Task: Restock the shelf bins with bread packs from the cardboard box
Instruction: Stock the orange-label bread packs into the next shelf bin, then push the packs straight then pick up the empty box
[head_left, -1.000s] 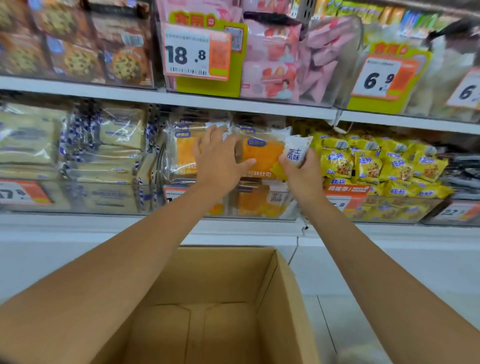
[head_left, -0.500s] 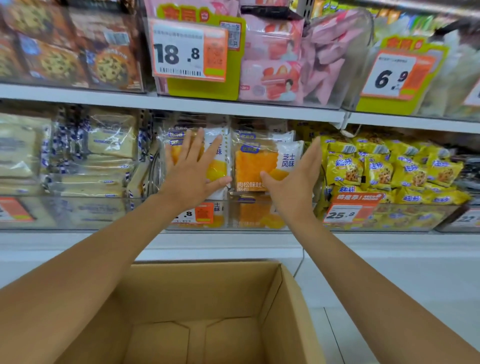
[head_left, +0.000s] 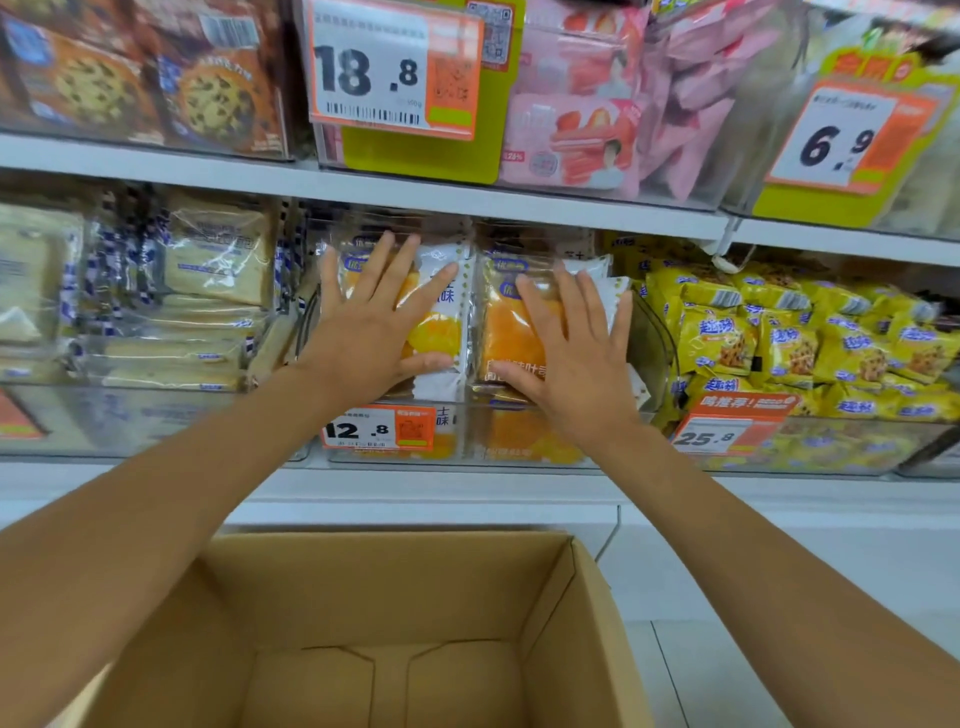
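Two upright bread packs with orange-yellow bread and white wrappers stand side by side in the clear shelf bin (head_left: 467, 441) on the middle shelf. My left hand (head_left: 369, 332) lies flat with straight, spread fingers on the left bread pack (head_left: 441, 312). On the right bread pack (head_left: 506, 332) my right hand (head_left: 571, 353) presses the same way, fingers spread. Neither hand curls round a pack. The cardboard box (head_left: 395, 587) stands open below the shelf between my forearms, and its visible bottom holds nothing.
A bin of pale sliced bread packs (head_left: 171, 306) sits to the left, a bin of yellow snack bags (head_left: 800, 353) to the right. Price tags read 12.8 (head_left: 379, 428) and 25.8 (head_left: 727, 431). The upper shelf holds cookie boxes (head_left: 145, 78) and pink packs (head_left: 587, 104).
My hands let go of the pack they were setting into the bin, opened, drew back, and now press flat against the two front packs. The view has moved closer to the shelf.
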